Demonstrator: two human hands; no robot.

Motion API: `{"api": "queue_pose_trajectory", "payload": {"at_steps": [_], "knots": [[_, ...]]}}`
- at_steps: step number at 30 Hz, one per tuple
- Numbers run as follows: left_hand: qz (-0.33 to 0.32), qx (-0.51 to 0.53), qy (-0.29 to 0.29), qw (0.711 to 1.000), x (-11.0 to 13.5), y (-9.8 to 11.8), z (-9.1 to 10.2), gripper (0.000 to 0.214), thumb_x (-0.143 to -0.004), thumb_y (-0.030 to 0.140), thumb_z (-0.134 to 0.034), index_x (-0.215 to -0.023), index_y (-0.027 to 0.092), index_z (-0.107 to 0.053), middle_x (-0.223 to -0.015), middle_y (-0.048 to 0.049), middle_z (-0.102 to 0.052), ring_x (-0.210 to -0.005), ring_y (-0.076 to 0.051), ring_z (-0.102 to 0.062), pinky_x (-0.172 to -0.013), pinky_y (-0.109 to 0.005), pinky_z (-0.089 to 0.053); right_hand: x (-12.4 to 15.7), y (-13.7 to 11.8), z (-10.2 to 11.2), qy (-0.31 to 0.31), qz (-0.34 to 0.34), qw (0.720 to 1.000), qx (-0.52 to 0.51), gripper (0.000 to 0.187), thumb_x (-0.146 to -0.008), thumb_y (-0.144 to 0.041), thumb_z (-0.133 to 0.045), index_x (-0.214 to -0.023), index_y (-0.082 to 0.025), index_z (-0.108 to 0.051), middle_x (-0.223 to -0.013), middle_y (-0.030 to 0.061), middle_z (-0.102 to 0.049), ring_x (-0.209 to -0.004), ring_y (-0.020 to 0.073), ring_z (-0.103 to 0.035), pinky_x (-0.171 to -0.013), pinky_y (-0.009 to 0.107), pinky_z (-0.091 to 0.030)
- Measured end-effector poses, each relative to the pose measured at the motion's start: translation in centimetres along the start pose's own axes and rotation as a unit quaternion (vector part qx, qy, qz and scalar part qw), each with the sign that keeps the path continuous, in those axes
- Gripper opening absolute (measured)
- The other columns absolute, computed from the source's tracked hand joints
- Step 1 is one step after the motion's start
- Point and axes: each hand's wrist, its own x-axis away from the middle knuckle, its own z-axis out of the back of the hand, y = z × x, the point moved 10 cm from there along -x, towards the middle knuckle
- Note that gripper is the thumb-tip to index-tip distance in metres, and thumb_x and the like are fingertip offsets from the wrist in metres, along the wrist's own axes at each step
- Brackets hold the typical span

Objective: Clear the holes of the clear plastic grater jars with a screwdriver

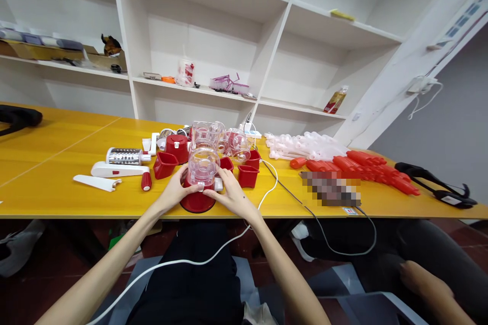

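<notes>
1. Grip: left hand point(172, 192) and right hand point(233, 195) each curl closed against the sides of the grinder body point(201, 172).
2. Place: it stands upright at the near edge of the yellow worktop point(57, 188).

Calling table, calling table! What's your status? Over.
Left hand and right hand both clasping the clear grater housing on its red base. Red cups crowd close behind; white cable beside the right hand.
</notes>
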Motion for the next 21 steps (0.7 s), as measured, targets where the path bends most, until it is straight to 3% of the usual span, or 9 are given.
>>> {"api": "queue_pose_trajectory", "payload": {"at_steps": [3,11,16,21], "knots": [[0.006,0.007,-0.019,1.0,0.2,0.0,-0.3,0.075,-0.07,0.049,-0.08,-0.133,0.018,-0.053,-0.143,-0.0128,-0.06,-0.134,-0.033,-0.054,-0.118,-0.048,-0.038,0.1,0.4,-0.4,-0.025,0.008,0.999,-0.02,0.074,-0.092,-0.055,-0.062,-0.151,-0.019,-0.035,-0.135,0.0153,-0.055,-0.128,0.0261,-0.053,-0.111,0.044,-0.044],[0.009,-0.033,-0.053,0.998,0.2,-0.5,-0.9,0.089,-0.065,0.049,-0.084,-0.139,0.017,-0.047,-0.149,-0.0149,-0.053,-0.139,-0.034,-0.049,-0.12,-0.048,-0.035,0.4,1.3,0.2,-0.076,-0.003,0.997,-0.034,0.047,-0.094,-0.051,-0.06,-0.124,-0.016,-0.058,-0.126,0.0146,-0.064,-0.12,0.0265,-0.06,-0.105,0.042,-0.047],[0.021,-0.055,-0.067,0.996,0.2,-0.4,-0.7,0.086,-0.066,0.049,-0.085,-0.138,0.019,-0.05,-0.149,-0.0139,-0.054,-0.139,-0.034,-0.05,-0.12,-0.048,-0.035,0.3,1.8,0.5,-0.087,-0.034,0.994,-0.051,0.046,-0.092,-0.055,-0.061,-0.113,-0.015,-0.059,-0.108,0.0097,-0.068,-0.094,0.0205,-0.064,-0.085,0.033,-0.049],[0.044,-0.108,-0.076,0.99,0.3,-0.9,0.6,0.085,-0.064,0.05,-0.085,-0.137,0.019,-0.052,-0.147,-0.0146,-0.056,-0.137,-0.035,-0.052,-0.119,-0.049,-0.037,0.4,1.8,-0.4,-0.108,-0.061,0.988,-0.087,0.049,-0.086,-0.058,-0.067,-0.106,-0.016,-0.054,-0.081,0.0014,-0.066,-0.071,0.016,-0.062,-0.069,0.026,-0.046]]}}
